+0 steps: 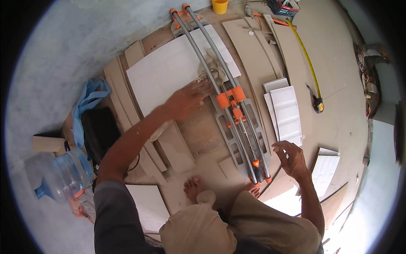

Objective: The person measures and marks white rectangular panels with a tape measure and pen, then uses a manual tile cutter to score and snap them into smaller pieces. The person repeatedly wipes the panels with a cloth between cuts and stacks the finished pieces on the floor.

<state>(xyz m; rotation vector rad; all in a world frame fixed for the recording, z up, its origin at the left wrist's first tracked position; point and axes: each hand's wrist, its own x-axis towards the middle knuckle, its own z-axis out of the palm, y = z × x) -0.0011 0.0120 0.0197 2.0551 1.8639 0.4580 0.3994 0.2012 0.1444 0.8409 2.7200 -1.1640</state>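
Observation:
A manual tile cutter [249,127] with twin steel rails and orange fittings lies lengthwise before me. A large white tile [158,72] sits under its far part. My left hand [188,100] reaches over the tile's near edge, fingers stretched toward the rails. Its fingertips meet a crumpled beige cloth [218,70] lying under and between the rails; I see no grip on it. My right hand [292,160] hovers right of the cutter's near end, fingers loosely curled, thumb apart, nothing in it. My bare feet [193,188] stand at the cutter's near end.
White tile pieces [287,112] are stacked right of the cutter, near a pulled-out tape measure [318,105]. Beyond are a hammer [249,10], a yellow cup [220,6] and a box [284,7]. Leftward lie beige strips [120,93], a black bag [100,131] and a water jug [63,175].

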